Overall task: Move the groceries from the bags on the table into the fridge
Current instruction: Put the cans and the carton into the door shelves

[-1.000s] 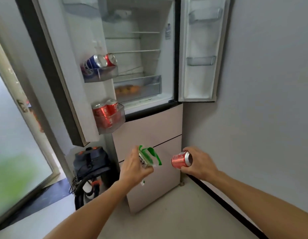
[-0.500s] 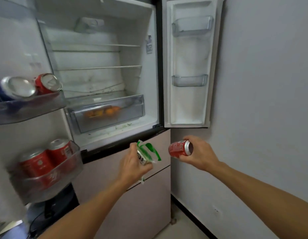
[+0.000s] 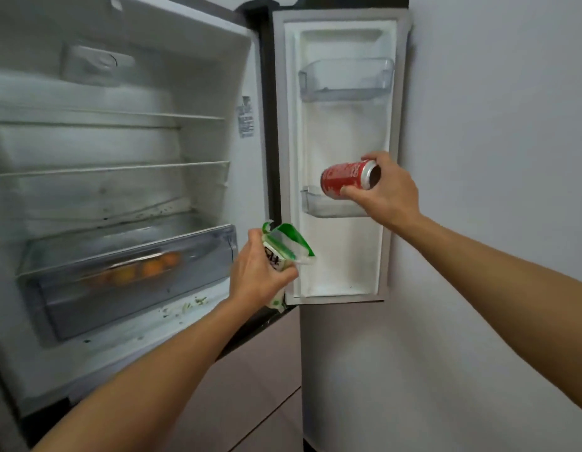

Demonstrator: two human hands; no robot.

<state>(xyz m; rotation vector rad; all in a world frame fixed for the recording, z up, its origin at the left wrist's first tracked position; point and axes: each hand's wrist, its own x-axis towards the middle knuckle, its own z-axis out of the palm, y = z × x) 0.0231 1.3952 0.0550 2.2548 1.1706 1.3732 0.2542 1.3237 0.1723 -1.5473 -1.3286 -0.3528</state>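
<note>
The fridge (image 3: 126,340) stands open in front of me. My right hand (image 3: 387,190) grips a red soda can (image 3: 345,180) lying on its side, held just above the lower clear bin (image 3: 319,207) of the right door (image 3: 342,256). My left hand (image 3: 257,275) holds a green-and-white packet (image 3: 286,246) in front of the fridge's lower right corner, next to the crisper drawer (image 3: 198,252). Orange fruit (image 3: 149,267) shows through the drawer's clear front.
Two glass shelves (image 3: 120,168) inside hold nothing visible. An upper clear door bin (image 3: 345,79) looks bare. A grey wall (image 3: 495,158) runs close along the right of the door. Pale drawer fronts (image 3: 260,386) lie below the fridge compartment. Crumbs dot the fridge floor (image 3: 182,308).
I have come closer to the fridge, and the left door with its cans has left the view. My right hand has raised the red can up to the right door's lower bin.
</note>
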